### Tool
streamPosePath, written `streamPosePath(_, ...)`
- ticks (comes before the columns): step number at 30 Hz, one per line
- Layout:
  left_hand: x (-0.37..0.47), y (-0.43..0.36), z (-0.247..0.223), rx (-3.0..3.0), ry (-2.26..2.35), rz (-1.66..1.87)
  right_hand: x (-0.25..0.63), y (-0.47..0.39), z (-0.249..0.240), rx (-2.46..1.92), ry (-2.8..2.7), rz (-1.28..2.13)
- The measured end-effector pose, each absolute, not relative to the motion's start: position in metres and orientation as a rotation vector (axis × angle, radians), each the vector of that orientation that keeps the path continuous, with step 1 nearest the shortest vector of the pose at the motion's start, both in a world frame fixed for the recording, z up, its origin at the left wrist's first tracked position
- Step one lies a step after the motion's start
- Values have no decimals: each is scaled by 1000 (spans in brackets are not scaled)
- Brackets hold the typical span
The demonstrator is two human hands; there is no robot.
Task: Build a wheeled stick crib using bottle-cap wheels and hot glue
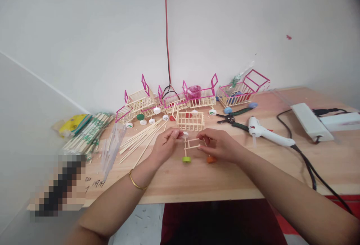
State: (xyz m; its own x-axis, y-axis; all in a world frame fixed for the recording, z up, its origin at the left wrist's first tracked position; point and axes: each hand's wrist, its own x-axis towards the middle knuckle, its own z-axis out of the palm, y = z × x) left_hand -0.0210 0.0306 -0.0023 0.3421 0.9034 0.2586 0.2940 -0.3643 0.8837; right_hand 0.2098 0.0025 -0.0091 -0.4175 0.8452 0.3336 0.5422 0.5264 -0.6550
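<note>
Between my hands is a small wheeled frame (192, 147) of thin wooden sticks with bottle caps for wheels. A lime-green cap (186, 159) and an orange cap (210, 159) are on its near side. My left hand (166, 144) pinches the frame's far left corner, by a white cap (185, 135). On the other side, my right hand (219, 145) has its thumb and fingers closed round the right end of the frame, partly hiding it. Just beyond stands a bare stick basket (190, 121), apart from both hands.
Stick carts with magenta rims (202, 100) line the wall. Loose sticks (143, 140), clear glue sticks (111, 149) and bundled skewers (87, 134) lie left. Green-handled pliers (232, 119), a white glue gun (270, 134), its cable and a white power strip (311, 121) lie right.
</note>
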Motion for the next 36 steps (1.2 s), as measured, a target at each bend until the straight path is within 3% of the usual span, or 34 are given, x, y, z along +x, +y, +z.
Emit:
streamPosePath(10, -16, 32, -10, 1611, 896, 1069, 210, 2, -8, -1130, -2111, 625)
streamPosePath(25, -22, 26, 4, 1959, 1027, 1061, 210, 2, -7, -1131, -2122, 620)
streamPosePath(36, -21, 28, -10, 2376, 830, 863, 210, 2, -9, -1118, -2137, 628)
